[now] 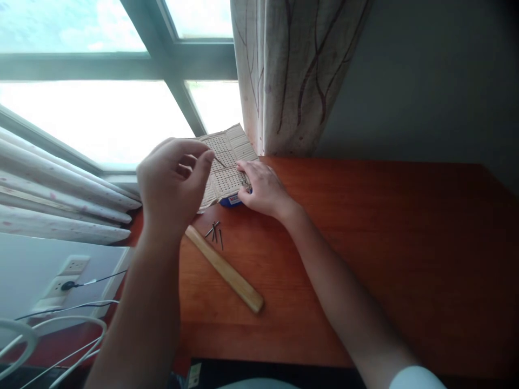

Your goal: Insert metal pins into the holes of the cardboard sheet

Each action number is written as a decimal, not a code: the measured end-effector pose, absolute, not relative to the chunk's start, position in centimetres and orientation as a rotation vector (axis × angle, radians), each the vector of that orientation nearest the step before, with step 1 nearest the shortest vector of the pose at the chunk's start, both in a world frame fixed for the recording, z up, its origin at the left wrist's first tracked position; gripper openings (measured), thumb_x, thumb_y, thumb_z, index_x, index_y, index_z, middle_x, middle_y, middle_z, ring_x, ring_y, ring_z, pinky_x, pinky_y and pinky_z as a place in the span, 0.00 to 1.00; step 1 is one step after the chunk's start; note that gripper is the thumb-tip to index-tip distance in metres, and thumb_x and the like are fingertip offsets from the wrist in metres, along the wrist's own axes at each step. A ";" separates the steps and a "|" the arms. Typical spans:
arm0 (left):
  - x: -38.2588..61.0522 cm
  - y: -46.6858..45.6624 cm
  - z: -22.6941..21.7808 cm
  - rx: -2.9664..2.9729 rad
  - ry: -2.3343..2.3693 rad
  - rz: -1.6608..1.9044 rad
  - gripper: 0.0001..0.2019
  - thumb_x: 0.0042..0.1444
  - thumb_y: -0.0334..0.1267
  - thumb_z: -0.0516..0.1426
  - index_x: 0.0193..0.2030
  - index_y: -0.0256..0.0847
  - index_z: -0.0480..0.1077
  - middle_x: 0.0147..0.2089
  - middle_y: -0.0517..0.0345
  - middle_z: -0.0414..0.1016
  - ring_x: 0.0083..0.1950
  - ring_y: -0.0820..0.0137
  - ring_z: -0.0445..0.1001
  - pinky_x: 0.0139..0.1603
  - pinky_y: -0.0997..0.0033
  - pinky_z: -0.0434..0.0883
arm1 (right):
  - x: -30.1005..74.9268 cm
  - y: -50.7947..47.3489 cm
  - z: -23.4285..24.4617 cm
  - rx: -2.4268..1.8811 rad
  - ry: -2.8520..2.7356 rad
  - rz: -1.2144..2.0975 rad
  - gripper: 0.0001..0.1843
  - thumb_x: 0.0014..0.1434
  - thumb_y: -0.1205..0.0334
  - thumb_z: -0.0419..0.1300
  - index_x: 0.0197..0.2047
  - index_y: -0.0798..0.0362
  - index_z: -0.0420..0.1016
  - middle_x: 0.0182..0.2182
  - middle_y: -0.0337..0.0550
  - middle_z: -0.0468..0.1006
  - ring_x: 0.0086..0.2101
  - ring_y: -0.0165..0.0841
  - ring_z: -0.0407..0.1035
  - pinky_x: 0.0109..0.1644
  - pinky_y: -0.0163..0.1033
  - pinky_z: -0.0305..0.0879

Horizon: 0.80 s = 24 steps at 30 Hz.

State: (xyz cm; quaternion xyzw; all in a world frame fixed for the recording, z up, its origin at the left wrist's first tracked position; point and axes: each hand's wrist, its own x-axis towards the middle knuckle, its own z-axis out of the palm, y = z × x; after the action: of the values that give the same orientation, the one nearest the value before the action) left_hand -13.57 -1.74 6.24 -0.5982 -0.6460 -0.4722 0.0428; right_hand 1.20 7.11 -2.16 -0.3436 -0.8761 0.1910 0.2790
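Note:
My left hand [172, 181] is raised above the red-brown table [365, 243], thumb and fingers pinched on a thin nail [219, 161] that points toward a perforated cardboard sheet [227, 162]. That sheet leans over a small blue box [231, 200]. My right hand [263, 189] rests on the sheet's lower right edge and the box, fingers curled down over them. A few loose nails [215, 231] lie on the table just below my left hand. A wooden handle [225, 268] lies diagonally beside them; its upper end is hidden behind my left wrist.
A patterned curtain [292, 75] hangs behind the sheet, with a window [101, 113] to its left. Wall sockets [67, 275] with a plugged cable and white cords [60, 329] sit low at left. A dark object [284, 373] lies at the table's near edge.

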 end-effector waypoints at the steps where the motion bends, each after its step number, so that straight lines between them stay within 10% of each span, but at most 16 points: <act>1: -13.8 -2.5 6.8 -1.887 -2.027 -1.368 0.05 0.61 0.42 0.63 0.38 0.45 0.77 0.36 0.62 0.78 0.31 0.74 0.72 0.31 0.71 0.68 | 1.2 7.1 -2.2 -0.920 -2.354 0.509 0.32 0.59 0.64 0.56 0.67 0.59 0.67 0.61 0.54 0.75 0.61 0.46 0.65 0.67 0.51 0.61; 12: -17.5 -8.1 0.6 -2.162 -2.608 -0.369 0.12 0.57 0.49 0.58 0.33 0.47 0.78 0.32 0.58 0.80 0.33 0.64 0.76 0.30 0.68 0.64 | 1.1 7.3 -2.2 -0.908 -2.365 0.530 0.31 0.59 0.64 0.57 0.66 0.59 0.68 0.62 0.56 0.74 0.61 0.47 0.64 0.68 0.52 0.60; 24: -14.6 -8.1 2.3 -2.194 -2.500 -0.568 0.12 0.59 0.51 0.59 0.36 0.48 0.79 0.31 0.60 0.79 0.32 0.66 0.75 0.32 0.67 0.63 | 1.4 7.6 -2.2 -0.864 -2.393 0.535 0.31 0.59 0.65 0.56 0.66 0.59 0.68 0.63 0.55 0.74 0.63 0.46 0.64 0.68 0.52 0.61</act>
State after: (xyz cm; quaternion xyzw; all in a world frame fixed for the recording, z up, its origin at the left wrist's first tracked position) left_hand -14.61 -8.14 2.33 -0.6457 -0.7360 -0.1671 -0.1161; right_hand 1.42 7.59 -2.19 -0.3203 -0.8869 0.1982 0.2674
